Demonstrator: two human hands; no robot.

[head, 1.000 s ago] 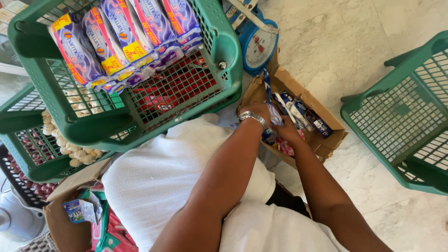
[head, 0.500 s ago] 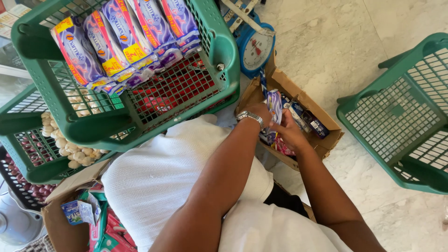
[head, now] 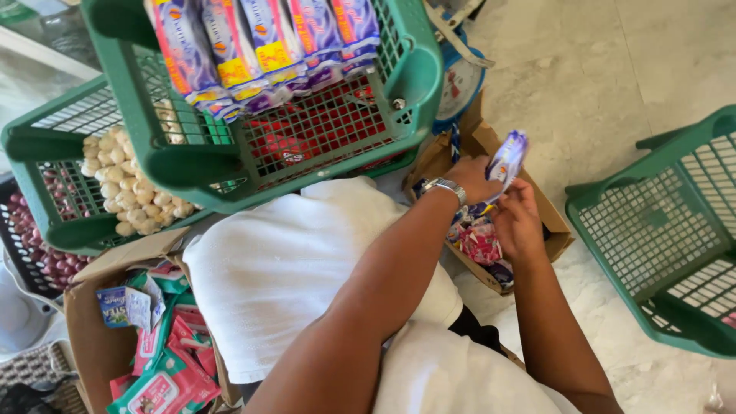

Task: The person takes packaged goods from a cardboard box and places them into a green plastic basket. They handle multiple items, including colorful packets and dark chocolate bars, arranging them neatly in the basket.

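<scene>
My left hand (head: 474, 178), with a metal watch on the wrist, pinches a small purple and white packet (head: 507, 159) between its fingers and holds it above the open cardboard box (head: 553, 230) on the floor. My right hand (head: 518, 222) is just under the packet, its fingers curled; I cannot tell if they grip anything. A green basket (head: 253, 165) with purple packs stands beside the box.

Crates and boxes around a seated person's lap.
Packet-filled crate (head: 253, 146) ahead-left; open carton (head: 491, 230) ahead; empty crate (head: 659, 230) right; second carton (head: 100, 322) left.
</scene>
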